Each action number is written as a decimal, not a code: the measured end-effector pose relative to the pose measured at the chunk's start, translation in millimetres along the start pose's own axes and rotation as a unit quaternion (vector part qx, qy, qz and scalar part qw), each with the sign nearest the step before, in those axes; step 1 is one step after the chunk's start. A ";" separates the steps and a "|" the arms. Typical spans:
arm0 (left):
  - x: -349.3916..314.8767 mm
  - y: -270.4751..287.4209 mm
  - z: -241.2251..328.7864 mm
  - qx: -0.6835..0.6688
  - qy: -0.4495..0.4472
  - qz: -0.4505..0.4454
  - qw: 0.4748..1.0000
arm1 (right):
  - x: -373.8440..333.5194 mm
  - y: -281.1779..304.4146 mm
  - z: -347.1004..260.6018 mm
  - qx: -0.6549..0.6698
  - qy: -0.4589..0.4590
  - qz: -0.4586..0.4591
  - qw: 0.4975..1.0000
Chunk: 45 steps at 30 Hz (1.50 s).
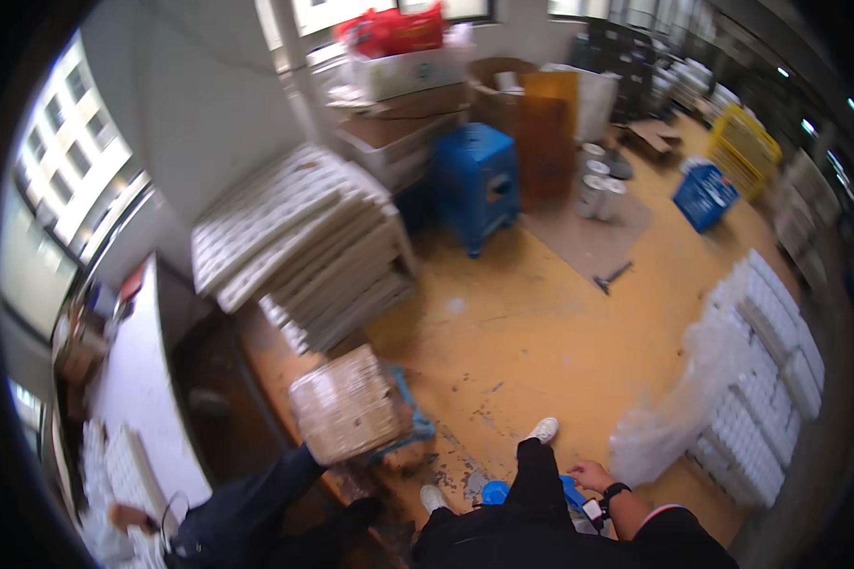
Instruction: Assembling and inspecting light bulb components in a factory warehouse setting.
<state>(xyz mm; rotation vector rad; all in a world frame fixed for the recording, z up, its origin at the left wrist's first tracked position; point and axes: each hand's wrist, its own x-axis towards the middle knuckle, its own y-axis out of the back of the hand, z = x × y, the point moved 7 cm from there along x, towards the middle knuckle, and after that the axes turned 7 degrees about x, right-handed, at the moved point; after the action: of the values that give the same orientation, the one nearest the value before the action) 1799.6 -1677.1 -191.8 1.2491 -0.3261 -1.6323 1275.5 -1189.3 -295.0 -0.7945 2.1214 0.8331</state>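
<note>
My right hand (593,476) hangs beside my right thigh, near a blue plastic piece (571,493). Its fingers look loosely curved and apart, with nothing visible in them. A black band (617,489) circles that wrist, and a small white-and-black object (593,512) shows just below. My left hand is out of the picture. At the left, a co-worker's dark sleeve (247,498) reaches toward a brown carton (346,405) wrapped in clear film, by a blue stool or frame (410,417). Whether that person touches the carton is unclear.
White molded trays (304,237) are stacked ahead-left, beside a tall blue stool (479,185). White stacks (750,398) with plastic film (664,427) stand at the right. Farther off are a blue crate (705,197), a yellow crate (745,152) and white rolls (600,190). A white table (142,370) runs along the left.
</note>
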 end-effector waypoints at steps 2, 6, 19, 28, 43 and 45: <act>20.5 -53.5 105.3 0.048 -0.072 -0.075 0.993 | 8.6 26.9 6.9 0.040 0.027 0.051 0.998; -13.0 -177.4 263.2 0.108 -0.159 -0.182 0.964 | -3.9 102.7 43.4 0.230 0.013 0.151 0.961; -190.8 -504.5 558.9 0.164 -0.234 -0.369 0.884 | 40.1 315.6 128.6 0.525 -0.083 0.291 0.795; -429.1 -778.1 863.4 -0.147 -0.432 -0.559 0.692 | 89.1 542.4 141.9 0.501 -0.106 0.364 0.778; -1100.9 -884.8 1154.1 -0.275 -0.212 -0.927 -0.143 | 174.8 754.1 356.8 0.774 0.005 0.273 0.571; -1124.5 -925.0 1174.2 -0.176 -0.218 -0.960 -0.015 | 140.4 881.6 335.5 0.539 -0.201 0.358 0.736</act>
<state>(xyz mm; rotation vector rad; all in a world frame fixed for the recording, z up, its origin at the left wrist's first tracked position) 258.9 -732.2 290.3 0.2667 -1.1790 1.4212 679.0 -445.4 -311.6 0.7924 1.9940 -0.0388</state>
